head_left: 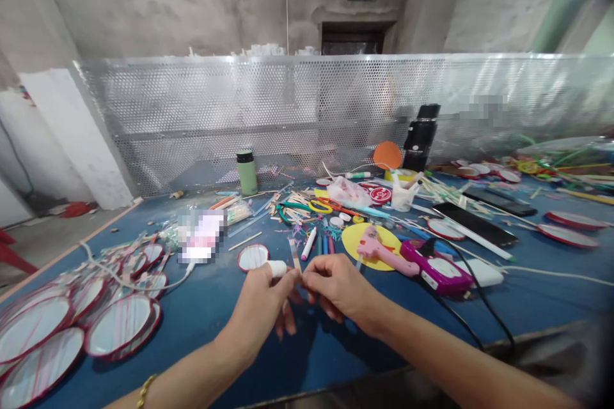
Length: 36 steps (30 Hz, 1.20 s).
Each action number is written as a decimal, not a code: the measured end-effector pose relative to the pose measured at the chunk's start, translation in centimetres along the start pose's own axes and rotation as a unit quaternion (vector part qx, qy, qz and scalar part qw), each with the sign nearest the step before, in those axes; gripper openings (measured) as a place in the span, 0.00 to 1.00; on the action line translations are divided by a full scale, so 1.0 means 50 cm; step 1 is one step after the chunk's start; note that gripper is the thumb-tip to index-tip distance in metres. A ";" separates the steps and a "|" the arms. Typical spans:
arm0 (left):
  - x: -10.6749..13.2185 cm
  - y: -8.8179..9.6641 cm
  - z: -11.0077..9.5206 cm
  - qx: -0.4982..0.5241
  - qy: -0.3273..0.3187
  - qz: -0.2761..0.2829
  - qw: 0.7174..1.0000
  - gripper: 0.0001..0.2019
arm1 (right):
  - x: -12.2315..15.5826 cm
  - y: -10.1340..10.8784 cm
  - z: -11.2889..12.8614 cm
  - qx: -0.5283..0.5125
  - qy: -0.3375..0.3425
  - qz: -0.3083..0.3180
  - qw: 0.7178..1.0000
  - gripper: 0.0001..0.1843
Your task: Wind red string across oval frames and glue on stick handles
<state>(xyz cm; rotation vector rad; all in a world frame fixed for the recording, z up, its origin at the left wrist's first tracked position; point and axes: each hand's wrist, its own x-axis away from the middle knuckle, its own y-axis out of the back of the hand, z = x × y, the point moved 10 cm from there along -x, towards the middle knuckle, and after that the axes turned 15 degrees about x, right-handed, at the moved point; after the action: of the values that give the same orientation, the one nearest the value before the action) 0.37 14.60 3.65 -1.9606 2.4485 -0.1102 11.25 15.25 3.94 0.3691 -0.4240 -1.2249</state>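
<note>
Both hands meet above the front middle of the blue table. My left hand has a white wrap on one fingertip, and its thumb and forefinger pinch something small. My right hand pinches the same small thing from the other side, fingertips touching the left's. What they hold is too small to name. A thin wooden stick and a red-rimmed white disc lie just beyond the hands. A pink glue gun rests on a yellow disc to the right.
Several red-rimmed discs are stacked at the front left. Markers, scissors, sticks and a green bottle crowd the middle. A magenta device with a black cable, phones and more discs lie right. A perforated metal screen backs the table.
</note>
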 end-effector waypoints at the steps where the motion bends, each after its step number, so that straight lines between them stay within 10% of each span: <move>1: 0.007 0.015 -0.006 -0.077 -0.016 -0.007 0.997 0.17 | 0.002 -0.005 -0.005 0.005 -0.018 0.013 1.000 0.10; 6: 0.059 0.041 -0.039 -0.423 -0.166 0.001 0.891 0.07 | -0.004 -0.018 -0.032 0.067 -0.081 0.051 0.993 0.07; 17: 0.101 -0.030 -0.021 -0.588 -0.333 0.055 0.735 0.06 | -0.026 -0.042 -0.034 0.191 -0.166 0.103 0.962 0.10; 21: 0.104 -0.032 -0.011 -0.598 -0.348 0.058 0.720 0.05 | -0.021 -0.044 -0.023 0.301 -0.142 0.117 0.936 0.14; 28: 0.119 -0.025 -0.012 -0.580 -0.367 0.074 0.724 0.02 | 0.035 -0.020 0.075 0.511 0.181 -0.057 0.838 0.09; 36: 0.125 -0.024 -0.029 -0.553 -0.439 0.014 0.708 0.04 | 0.019 -0.051 0.043 0.539 0.208 -0.034 0.816 0.09</move>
<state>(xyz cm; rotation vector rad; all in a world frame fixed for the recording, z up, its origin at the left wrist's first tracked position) 0.08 8.31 5.40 -1.4082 1.8230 2.1414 8.33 13.48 4.64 1.6101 -0.6990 -0.8187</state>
